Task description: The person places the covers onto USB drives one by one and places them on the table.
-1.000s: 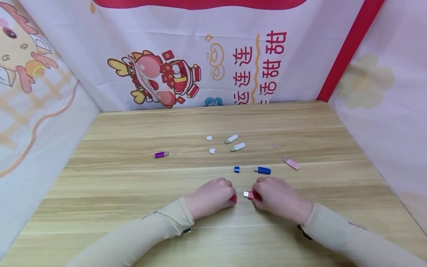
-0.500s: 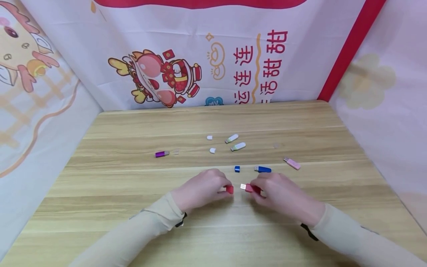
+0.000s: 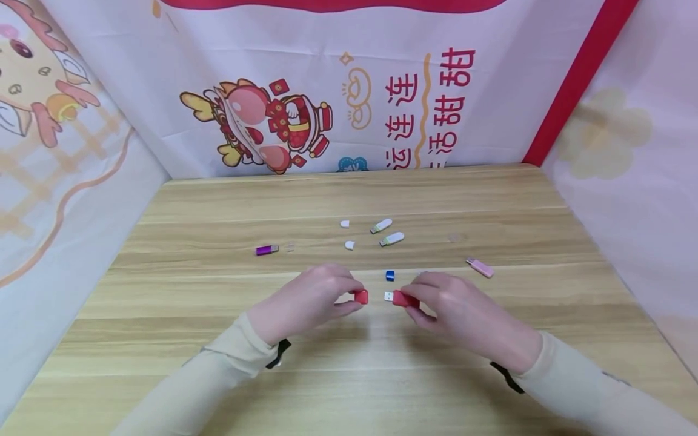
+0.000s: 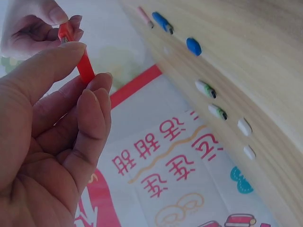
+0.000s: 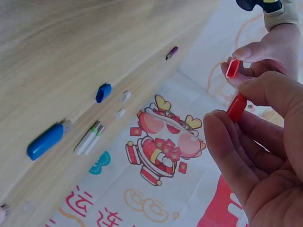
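Above the front half of the table, my left hand [image 3: 308, 300] pinches a small red cap [image 3: 361, 297] between thumb and fingers. The cap's hollow end shows in the right wrist view, facing the other hand. My right hand [image 3: 455, 309] pinches a red USB stick [image 3: 405, 299], its silver plug [image 3: 388, 296] bare and pointing left at the cap. A short gap separates plug and cap. Just behind them on the table lies a blue cap [image 3: 389, 275]. The blue USB stick [image 5: 46, 140] is mostly hidden behind my right hand in the head view.
Farther back lie two white USB sticks [image 3: 391, 239] with two white caps [image 3: 349, 245] to their left. A purple USB stick [image 3: 266, 249] and a clear cap [image 3: 291, 247] are at left. At right is a pink USB stick [image 3: 480, 267]. Printed cloth [image 3: 305, 36] walls the table.
Both hands have risen off the table and moved away from me, shifting somewhat left with the red cap and red USB stick. My right hand now covers most of the blue stick.
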`<state>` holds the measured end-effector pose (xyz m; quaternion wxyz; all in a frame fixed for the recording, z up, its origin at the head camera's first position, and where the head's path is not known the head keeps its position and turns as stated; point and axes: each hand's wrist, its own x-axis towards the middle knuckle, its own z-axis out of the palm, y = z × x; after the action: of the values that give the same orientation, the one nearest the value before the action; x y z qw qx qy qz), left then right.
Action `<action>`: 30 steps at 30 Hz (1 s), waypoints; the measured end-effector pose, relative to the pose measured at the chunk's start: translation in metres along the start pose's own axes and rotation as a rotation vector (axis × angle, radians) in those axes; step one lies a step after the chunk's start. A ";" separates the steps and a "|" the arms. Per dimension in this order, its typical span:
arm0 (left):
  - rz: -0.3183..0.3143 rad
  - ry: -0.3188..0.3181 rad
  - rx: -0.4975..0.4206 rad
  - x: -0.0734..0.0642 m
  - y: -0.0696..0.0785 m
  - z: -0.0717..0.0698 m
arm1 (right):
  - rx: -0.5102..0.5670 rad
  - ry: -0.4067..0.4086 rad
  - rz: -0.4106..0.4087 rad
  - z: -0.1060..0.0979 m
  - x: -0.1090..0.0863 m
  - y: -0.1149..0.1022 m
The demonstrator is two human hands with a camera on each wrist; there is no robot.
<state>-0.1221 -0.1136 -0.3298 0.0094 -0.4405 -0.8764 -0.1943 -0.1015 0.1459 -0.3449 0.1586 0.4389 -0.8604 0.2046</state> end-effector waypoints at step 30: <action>-0.016 0.065 0.013 -0.004 -0.008 0.003 | 0.041 -0.044 -0.029 0.013 0.021 0.007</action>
<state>-0.1253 -0.1196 -0.3356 0.0393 -0.4268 -0.8804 -0.2028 -0.1199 0.1288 -0.3480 0.1333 0.4589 -0.8529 0.2102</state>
